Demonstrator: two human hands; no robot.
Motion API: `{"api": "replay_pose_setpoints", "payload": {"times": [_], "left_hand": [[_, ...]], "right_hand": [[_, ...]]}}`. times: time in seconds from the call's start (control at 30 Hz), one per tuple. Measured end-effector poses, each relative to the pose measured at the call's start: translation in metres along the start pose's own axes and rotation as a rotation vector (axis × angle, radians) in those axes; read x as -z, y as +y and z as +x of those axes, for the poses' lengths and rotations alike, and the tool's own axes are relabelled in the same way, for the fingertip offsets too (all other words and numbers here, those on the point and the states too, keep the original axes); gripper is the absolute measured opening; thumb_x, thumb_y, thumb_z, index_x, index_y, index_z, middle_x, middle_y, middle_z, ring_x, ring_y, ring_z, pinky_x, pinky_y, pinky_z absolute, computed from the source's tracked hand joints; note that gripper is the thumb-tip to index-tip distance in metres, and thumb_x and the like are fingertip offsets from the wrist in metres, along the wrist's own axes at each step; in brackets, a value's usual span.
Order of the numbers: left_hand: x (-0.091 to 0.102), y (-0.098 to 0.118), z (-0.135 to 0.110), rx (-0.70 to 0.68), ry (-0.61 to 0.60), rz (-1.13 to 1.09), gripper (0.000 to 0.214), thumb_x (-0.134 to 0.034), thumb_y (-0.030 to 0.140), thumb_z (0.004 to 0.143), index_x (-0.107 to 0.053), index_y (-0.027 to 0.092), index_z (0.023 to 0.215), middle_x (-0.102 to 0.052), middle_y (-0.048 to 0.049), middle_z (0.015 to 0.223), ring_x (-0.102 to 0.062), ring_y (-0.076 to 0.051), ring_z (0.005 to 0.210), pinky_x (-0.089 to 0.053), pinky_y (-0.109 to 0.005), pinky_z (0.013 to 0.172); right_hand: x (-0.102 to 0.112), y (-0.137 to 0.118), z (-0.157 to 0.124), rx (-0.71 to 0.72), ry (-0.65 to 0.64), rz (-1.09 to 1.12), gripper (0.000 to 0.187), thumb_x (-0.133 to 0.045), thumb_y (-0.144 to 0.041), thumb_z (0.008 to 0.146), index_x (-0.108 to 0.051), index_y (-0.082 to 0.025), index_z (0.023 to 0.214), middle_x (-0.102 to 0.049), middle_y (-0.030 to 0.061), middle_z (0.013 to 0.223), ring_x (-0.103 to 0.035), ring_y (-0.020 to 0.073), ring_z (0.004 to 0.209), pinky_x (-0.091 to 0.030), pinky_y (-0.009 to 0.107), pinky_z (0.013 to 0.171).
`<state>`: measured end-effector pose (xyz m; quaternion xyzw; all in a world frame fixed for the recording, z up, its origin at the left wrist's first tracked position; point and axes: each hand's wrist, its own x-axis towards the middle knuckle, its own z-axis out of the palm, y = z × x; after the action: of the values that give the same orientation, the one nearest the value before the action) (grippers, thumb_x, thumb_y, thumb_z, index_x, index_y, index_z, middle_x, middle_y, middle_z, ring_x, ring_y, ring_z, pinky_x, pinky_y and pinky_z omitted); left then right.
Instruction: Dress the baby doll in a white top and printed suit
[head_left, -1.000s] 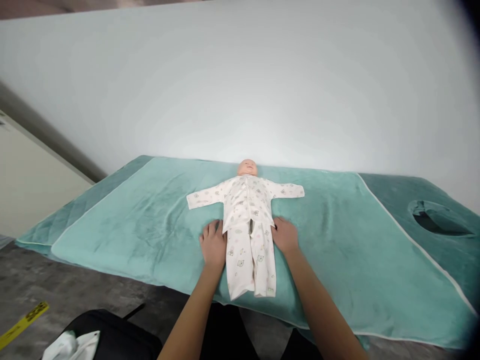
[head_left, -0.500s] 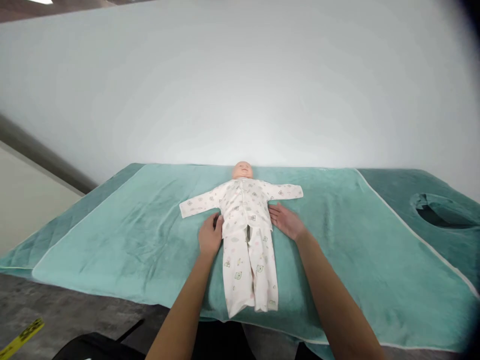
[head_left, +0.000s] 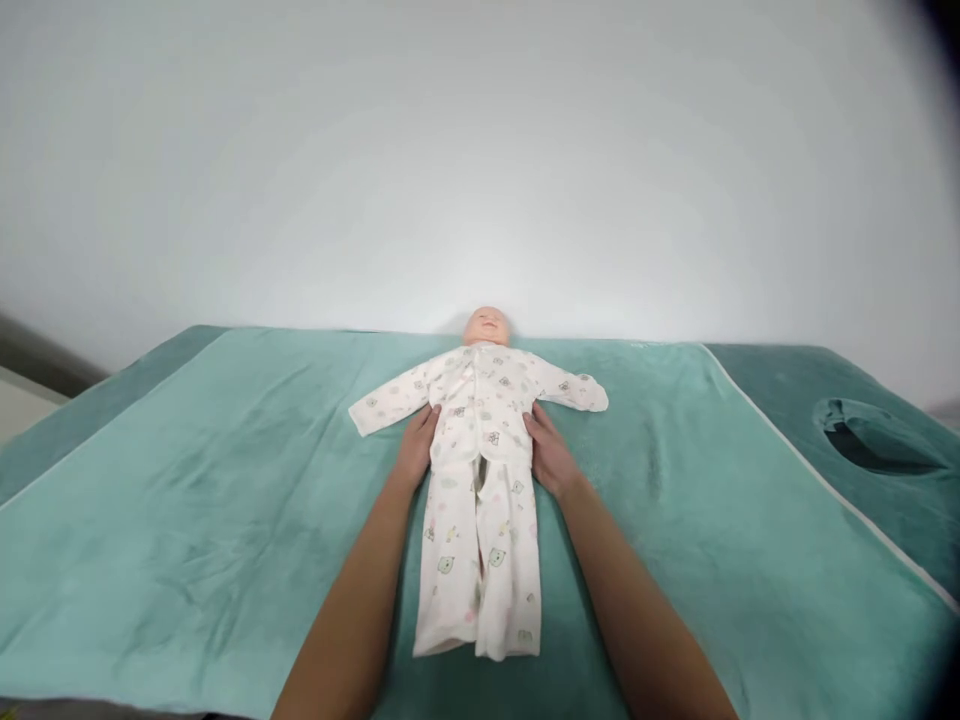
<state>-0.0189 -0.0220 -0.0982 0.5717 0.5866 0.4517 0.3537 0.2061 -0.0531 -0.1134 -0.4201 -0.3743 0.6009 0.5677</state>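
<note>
A baby doll [head_left: 484, 410] in a white printed sleepsuit lies on its back on a teal towel [head_left: 225, 470], head toward the wall, arms spread. My left hand [head_left: 417, 447] presses against the doll's left side at the waist. My right hand [head_left: 549, 452] presses against the other side. Both hands cup the torso, fingers together and pointing toward the armpits. The fingertips slip partly under the sleepsuit's edge.
The towel covers a darker teal padded table [head_left: 787, 390] with a face hole [head_left: 870, 440] at the right. A plain white wall [head_left: 480, 160] rises just behind the doll's head.
My hands slid up from the doll's hips to its waist and closed in against its sides. The view moved closer over the table, so the floor and black bag dropped out of sight.
</note>
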Motion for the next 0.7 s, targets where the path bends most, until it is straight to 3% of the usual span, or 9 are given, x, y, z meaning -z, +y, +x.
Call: {"api": "replay_pose_setpoints", "payload": {"times": [0.1,0.2,0.4,0.57,0.7], "left_hand": [[-0.007,-0.001,0.011,-0.009,-0.018,0.016,0.042,-0.049,0.052,0.092,-0.071,0.02,0.107,-0.074,-0.0085,0.115,-0.065,-0.026,0.11,-0.049,-0.04,0.1],[-0.008,-0.006,0.013,-0.01,0.023,0.03,0.042,-0.05,0.052,0.091,-0.069,0.019,0.106,-0.073,-0.0059,0.098,-0.065,-0.024,0.094,-0.051,-0.036,0.086],[0.006,-0.01,0.008,0.06,0.057,0.183,0.038,-0.054,0.043,0.088,-0.064,0.019,0.116,-0.062,0.0019,0.066,-0.058,-0.019,0.066,-0.045,-0.03,0.068],[0.016,-0.018,0.005,0.069,0.028,0.427,0.036,-0.049,0.039,0.091,-0.064,0.021,0.119,-0.065,-0.0012,0.069,-0.061,-0.023,0.067,-0.043,-0.031,0.065],[0.012,-0.023,0.0,0.028,-0.079,0.67,0.037,-0.046,0.039,0.094,-0.065,0.024,0.123,-0.073,-0.0073,0.089,-0.067,-0.028,0.084,-0.047,-0.035,0.072]], "right_hand": [[0.0,-0.002,0.002,-0.028,0.028,-0.12,0.055,-0.051,-0.053,0.092,-0.046,-0.033,0.143,-0.065,0.0061,0.132,-0.063,0.0264,0.122,-0.06,0.045,0.093],[0.003,0.001,0.005,-0.043,0.039,-0.123,0.052,-0.053,-0.052,0.091,-0.05,-0.033,0.139,-0.068,0.0067,0.126,-0.066,0.0273,0.116,-0.06,0.045,0.09],[0.026,0.004,0.005,-0.09,-0.004,-0.261,0.046,-0.056,-0.057,0.09,-0.058,-0.031,0.128,-0.073,0.0028,0.105,-0.07,0.0233,0.092,-0.059,0.038,0.077],[0.047,-0.007,0.0,-0.143,-0.005,-0.377,0.038,-0.066,-0.048,0.085,-0.061,-0.025,0.114,-0.071,-0.0004,0.083,-0.065,0.0183,0.07,-0.055,0.033,0.065],[0.057,-0.019,-0.005,-0.16,-0.041,-0.489,0.048,-0.07,-0.04,0.081,-0.057,-0.024,0.124,-0.064,-0.0045,0.07,-0.06,0.0167,0.06,-0.05,0.03,0.056]]}}
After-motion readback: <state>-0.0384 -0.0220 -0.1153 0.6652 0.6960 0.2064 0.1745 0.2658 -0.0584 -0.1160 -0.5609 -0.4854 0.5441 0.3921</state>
